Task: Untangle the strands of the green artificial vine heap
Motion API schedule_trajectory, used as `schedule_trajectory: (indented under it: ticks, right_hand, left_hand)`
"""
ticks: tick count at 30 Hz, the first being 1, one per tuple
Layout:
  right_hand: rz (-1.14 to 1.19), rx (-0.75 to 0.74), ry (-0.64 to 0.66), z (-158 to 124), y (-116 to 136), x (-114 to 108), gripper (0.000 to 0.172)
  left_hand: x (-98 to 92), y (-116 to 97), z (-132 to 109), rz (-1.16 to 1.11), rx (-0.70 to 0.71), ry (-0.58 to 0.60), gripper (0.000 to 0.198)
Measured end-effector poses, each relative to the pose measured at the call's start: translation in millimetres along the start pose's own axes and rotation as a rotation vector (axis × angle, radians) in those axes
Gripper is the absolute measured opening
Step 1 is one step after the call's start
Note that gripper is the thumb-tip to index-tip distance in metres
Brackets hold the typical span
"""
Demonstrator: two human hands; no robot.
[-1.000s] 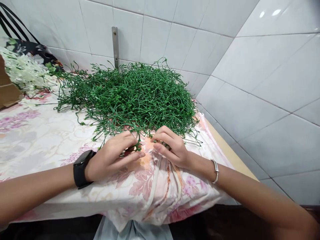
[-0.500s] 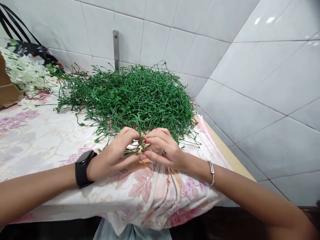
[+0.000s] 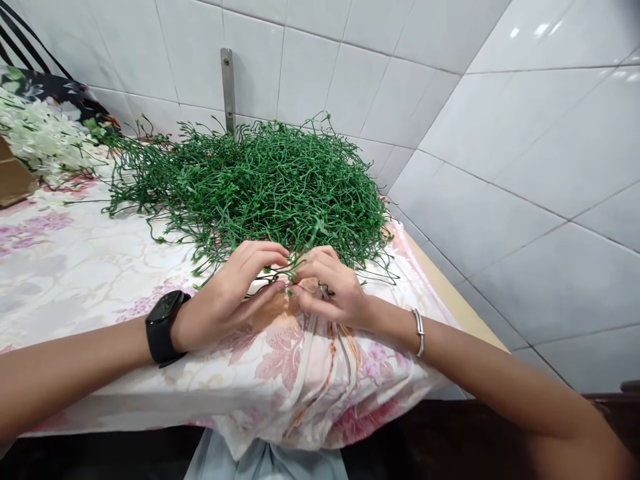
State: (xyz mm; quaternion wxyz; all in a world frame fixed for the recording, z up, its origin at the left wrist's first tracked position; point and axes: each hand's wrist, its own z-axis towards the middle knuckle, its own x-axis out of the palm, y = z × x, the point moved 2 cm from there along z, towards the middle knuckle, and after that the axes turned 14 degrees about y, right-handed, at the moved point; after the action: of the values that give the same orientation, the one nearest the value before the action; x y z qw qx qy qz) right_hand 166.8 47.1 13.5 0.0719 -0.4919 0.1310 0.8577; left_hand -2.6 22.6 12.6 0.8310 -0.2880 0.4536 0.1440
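Observation:
Between my two hands is a thin green plastic flower stem [image 3: 293, 268], with small branches that bend and tangle. My left hand [image 3: 245, 280], wearing a black watch at the wrist, pinches it from the left with thumb and fingers. From the right, my right hand [image 3: 333, 283] grips the same stem near its joint, fingertips almost touching those of the left. Part of the stem is hidden behind the fingers, and its upper tip is blurred. Just beyond my hands lies a large heap of similar green stems [image 3: 285, 180].
A flowered tablecloth [image 3: 90, 280] covers the table and bunches at the front edge. White artificial flowers [image 3: 45, 133] lie at the left, beside a cardboard box [image 3: 14, 177] and a dark floral bag [image 3: 60, 93]. Tiled walls [image 3: 320, 67] and a metal bracket [image 3: 228, 90] stand behind.
The stem between my hands has turned, its top now leaning right. My right fingers have curled in closer around it. The view has shifted slightly.

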Motion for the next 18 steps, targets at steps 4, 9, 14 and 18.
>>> schedule_trajectory:
  ticks: [4,9,14,18]
  right_hand:
    - [0.076,0.075,0.012,0.8,-0.8,-4.0,0.002]
    - [0.160,0.154,-0.004,0.1,-3.5,-4.6,0.006]
    - [0.138,0.127,-0.043,-1.5,-3.5,-3.0,0.011]
    - [0.135,0.075,-0.022,-2.3,-3.0,-0.6,0.013]
  left_hand:
    - [-1.1,-0.7,-0.5,0.000,-0.030,0.049,0.015]
    - [-3.2,0.2,-1.3,0.006,-0.079,0.025,0.014]
    - [0.2,4.8,-2.0,-0.037,-0.137,0.092,0.018]
    - [0.3,5.7,-2.6,-0.082,-0.178,0.068,0.016]
